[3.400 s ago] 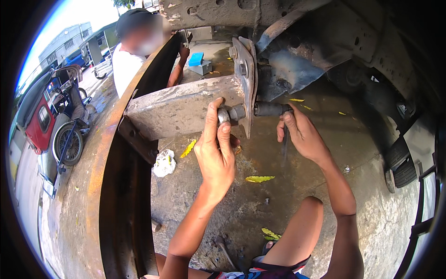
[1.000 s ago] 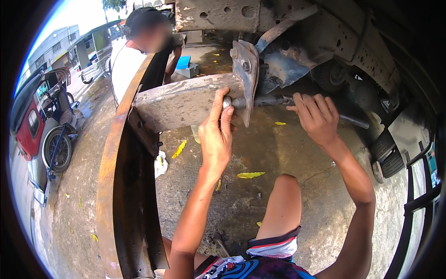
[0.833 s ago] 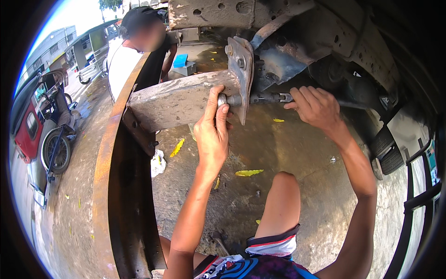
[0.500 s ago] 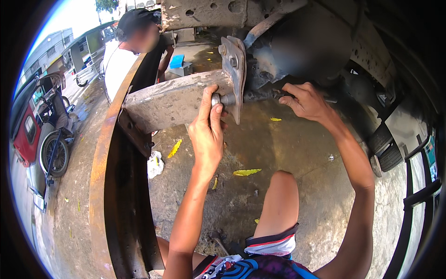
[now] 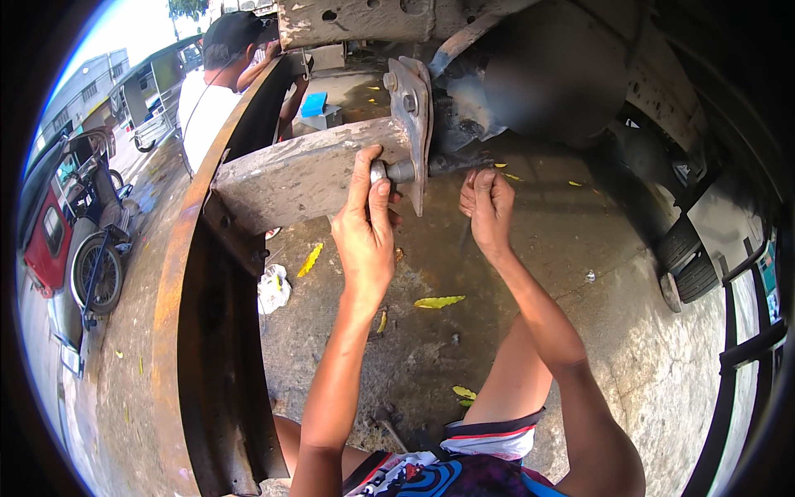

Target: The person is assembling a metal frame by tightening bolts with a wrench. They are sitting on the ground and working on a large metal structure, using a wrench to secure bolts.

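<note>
Down the left of the frame runs a rusty steel beam [image 5: 219, 356], with a box-section bar [image 5: 306, 170] reaching from it to a bolted plate [image 5: 416, 128] at upper centre. Near centre, the left hand [image 5: 364, 244] pinches; the right hand [image 5: 489, 205] is curled, its hold unclear. Just above the right hand, a dark shaft [image 5: 454, 164] extends right of the plate. Left of the plate, a silver round piece [image 5: 378, 171] sits between left thumb and forefinger.

The left hand [image 5: 366, 240] points upward, thumb [image 5: 380, 205] and forefinger [image 5: 361, 180] pinching; the right hand [image 5: 490, 209] is curled in, its elbow [image 5: 571, 362] bent.
</note>
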{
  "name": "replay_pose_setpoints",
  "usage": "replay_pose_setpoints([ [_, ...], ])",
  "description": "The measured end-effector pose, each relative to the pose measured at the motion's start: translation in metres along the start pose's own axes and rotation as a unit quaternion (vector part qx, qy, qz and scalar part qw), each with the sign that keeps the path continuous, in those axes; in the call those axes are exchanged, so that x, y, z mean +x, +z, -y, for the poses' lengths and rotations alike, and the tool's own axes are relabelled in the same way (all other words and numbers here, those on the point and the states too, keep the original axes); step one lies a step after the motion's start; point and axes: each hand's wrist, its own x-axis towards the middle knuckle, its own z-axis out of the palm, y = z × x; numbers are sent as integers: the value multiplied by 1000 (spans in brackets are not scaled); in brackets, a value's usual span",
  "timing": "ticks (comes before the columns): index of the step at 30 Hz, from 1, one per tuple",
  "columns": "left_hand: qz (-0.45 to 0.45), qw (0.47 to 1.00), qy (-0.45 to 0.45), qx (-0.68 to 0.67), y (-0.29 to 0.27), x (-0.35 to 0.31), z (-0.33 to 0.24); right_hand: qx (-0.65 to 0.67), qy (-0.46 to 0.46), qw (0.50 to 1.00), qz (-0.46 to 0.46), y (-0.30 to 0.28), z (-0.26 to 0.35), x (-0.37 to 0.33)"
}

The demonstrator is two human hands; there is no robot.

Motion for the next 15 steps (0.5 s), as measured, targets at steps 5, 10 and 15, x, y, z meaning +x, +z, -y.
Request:
replay_pose_setpoints([
  [5, -7, 1000, 2, 3, -4, 1, 2, -30, 44, 998, -37, 19, 10, -7],
  [10, -14, 1000, -4, 9, -6, 0, 2, 14, 361, 931, 49, 8, 91, 4],
  [15, -13, 1000, 5, -7, -5, 1, 1, -16, 423, 903, 75, 10, 117, 14],
])
